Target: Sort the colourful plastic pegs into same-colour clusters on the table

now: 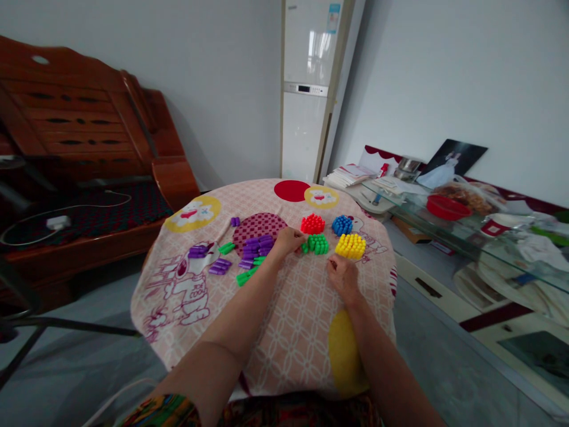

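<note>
We see pale grey walls, grey floor. Carved wooden bench (84, 112) at ten o'clock, tall white cabinet-like appliance (305, 89) at twelve, glass-topped stand (444, 222) at two. Light soft, dim.

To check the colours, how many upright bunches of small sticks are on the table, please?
4: the red bunch beyond the green bunch; right of them, the blue bunch beyond the yellow bunch.
</note>
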The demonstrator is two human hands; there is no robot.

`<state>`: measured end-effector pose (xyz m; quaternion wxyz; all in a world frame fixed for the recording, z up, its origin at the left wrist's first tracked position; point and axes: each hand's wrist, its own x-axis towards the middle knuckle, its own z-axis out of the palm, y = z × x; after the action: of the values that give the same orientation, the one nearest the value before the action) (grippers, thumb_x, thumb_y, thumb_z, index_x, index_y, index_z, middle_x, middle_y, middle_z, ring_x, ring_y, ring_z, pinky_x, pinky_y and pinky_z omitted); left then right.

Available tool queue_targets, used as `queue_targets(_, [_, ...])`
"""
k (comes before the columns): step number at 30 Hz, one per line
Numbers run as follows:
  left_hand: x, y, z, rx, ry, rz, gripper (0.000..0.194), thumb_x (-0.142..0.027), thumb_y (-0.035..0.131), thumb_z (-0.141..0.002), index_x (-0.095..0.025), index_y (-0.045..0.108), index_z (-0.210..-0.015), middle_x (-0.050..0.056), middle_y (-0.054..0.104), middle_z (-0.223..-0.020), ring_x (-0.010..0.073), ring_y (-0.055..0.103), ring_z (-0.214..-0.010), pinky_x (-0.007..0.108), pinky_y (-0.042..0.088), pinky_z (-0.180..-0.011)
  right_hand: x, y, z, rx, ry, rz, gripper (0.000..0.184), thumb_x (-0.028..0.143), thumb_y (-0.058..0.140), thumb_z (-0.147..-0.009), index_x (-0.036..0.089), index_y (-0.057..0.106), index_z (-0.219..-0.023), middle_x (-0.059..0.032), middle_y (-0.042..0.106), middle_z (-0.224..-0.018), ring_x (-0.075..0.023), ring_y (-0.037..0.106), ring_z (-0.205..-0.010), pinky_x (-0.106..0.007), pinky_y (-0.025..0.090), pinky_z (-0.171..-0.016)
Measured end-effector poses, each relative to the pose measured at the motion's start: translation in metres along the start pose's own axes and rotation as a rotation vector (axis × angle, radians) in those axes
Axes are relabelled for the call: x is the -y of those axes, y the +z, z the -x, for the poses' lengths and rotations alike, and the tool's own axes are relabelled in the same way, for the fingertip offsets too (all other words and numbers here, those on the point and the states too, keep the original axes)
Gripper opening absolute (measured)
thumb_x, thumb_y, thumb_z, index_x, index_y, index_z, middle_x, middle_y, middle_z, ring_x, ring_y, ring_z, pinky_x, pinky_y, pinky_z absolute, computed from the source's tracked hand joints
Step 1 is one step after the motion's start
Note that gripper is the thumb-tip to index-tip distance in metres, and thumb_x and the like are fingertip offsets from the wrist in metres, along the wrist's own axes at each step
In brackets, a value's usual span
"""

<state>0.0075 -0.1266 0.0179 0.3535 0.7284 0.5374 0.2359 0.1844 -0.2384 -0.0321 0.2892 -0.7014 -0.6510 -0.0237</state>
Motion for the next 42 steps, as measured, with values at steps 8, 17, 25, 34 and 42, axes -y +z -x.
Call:
queue_targets(8, [0.000, 0.008, -0.005, -0.031, -0.070, 0.239, 0.029, -0.032, 0.052, -0.090, -0.011, 0.071, -0.098, 0.004, 0.071, -0.072, 0.0121, 0.067, -0.060, 0.019, 0.051, -0.057, -0.002, 0.002, 0.000, -0.016, -0.013, 0.006, 0.023, 0.025, 0.048, -0.087, 0.019, 0.066, -0.073, -0.0034, 0.066, -0.071, -0.0137, 0.054, -0.065, -0.024, 0.030, -0.060])
queue_targets(17, [0.013, 0.011, -0.012, -0.105, 0.073, -0.008, 0.027, -0.034, 0.058, -0.085, -0.013, 0.075, -0.092, 0.004, 0.073, -0.077, 0.0128, 0.064, -0.068, 0.021, 0.049, -0.066, -0.001, 0.001, 0.000, -0.015, -0.010, 0.013, 0.022, 0.025, 0.050, -0.087, 0.019, 0.067, -0.075, -0.0040, 0.067, -0.072, -0.0138, 0.054, -0.065, -0.024, 0.030, -0.060])
queue_targets(25, [0.015, 0.014, -0.012, -0.036, 0.177, 0.016, 0.026, -0.025, 0.058, -0.084, -0.012, 0.074, -0.101, 0.005, 0.075, -0.088, 0.0135, 0.066, -0.075, 0.021, 0.050, -0.069, 0.001, -0.002, -0.001, 0.010, -0.004, 0.002, 0.021, 0.024, 0.050, -0.085, 0.019, 0.067, -0.074, -0.0043, 0.068, -0.073, -0.0139, 0.054, -0.065, -0.024, 0.031, -0.060])
queue_targets(34, [0.009, -0.036, 0.005, -0.108, 0.177, -0.037, 0.037, -0.024, 0.062, -0.078, -0.012, 0.068, -0.113, 0.010, 0.073, -0.107, 0.0165, 0.067, -0.090, 0.023, 0.051, -0.076, -0.002, 0.000, 0.000, -0.014, -0.009, 0.002, 0.023, 0.026, 0.049, -0.084, 0.019, 0.067, -0.073, -0.0042, 0.067, -0.071, -0.0144, 0.053, -0.064, -0.025, 0.029, -0.059])
queue_targets(42, [0.019, -0.117, 0.049, -0.028, 0.109, -0.441, 0.017, -0.022, 0.063, -0.070, -0.014, 0.074, -0.081, 0.003, 0.071, -0.070, 0.0142, 0.060, -0.064, 0.022, 0.040, -0.059, -0.005, 0.001, 0.000, -0.018, -0.015, 0.003, 0.023, 0.027, 0.048, -0.085, 0.019, 0.066, -0.073, -0.0037, 0.065, -0.069, -0.0149, 0.053, -0.064, -0.025, 0.029, -0.059])
